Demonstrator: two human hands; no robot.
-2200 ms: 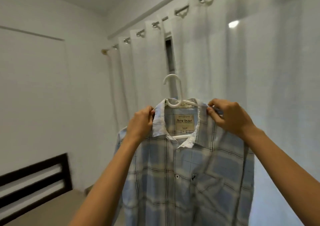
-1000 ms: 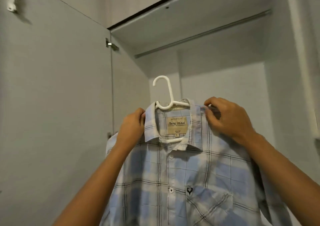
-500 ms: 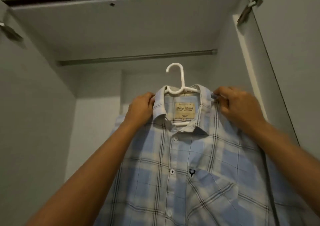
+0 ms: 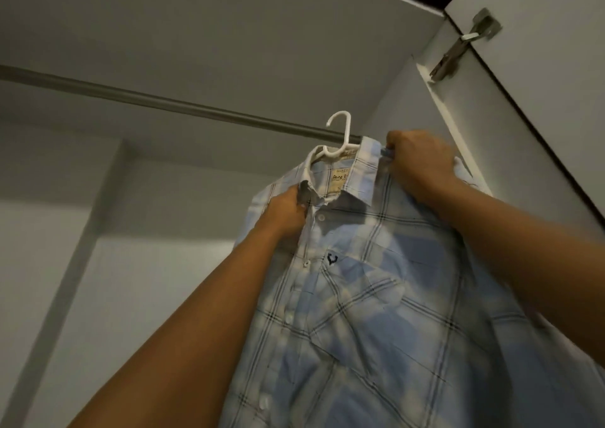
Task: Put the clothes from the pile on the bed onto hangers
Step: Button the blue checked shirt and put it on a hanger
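Observation:
A light blue plaid shirt [image 4: 376,296] hangs on a white plastic hanger [image 4: 340,133], held up high inside an open wardrobe. My left hand [image 4: 288,211] grips the shirt at the left side of the collar. My right hand [image 4: 415,165] grips the right shoulder by the collar. The hanger's hook crosses in front of the metal closet rod [image 4: 163,103], near its right end; I cannot tell whether it rests on the rod. The shirt is tilted, its left shoulder lower than the right. The hanger's arms are hidden under the fabric.
The wardrobe's top panel [image 4: 229,34] is close above the rod. The open door [image 4: 540,133] with a metal hinge [image 4: 458,51] stands at the right. The grey back wall [image 4: 147,264] lies behind the shirt.
The shirt on its hanger has been lifted up and to the right, and the hook has gone from below the rod to level with it. Both hands keep their hold.

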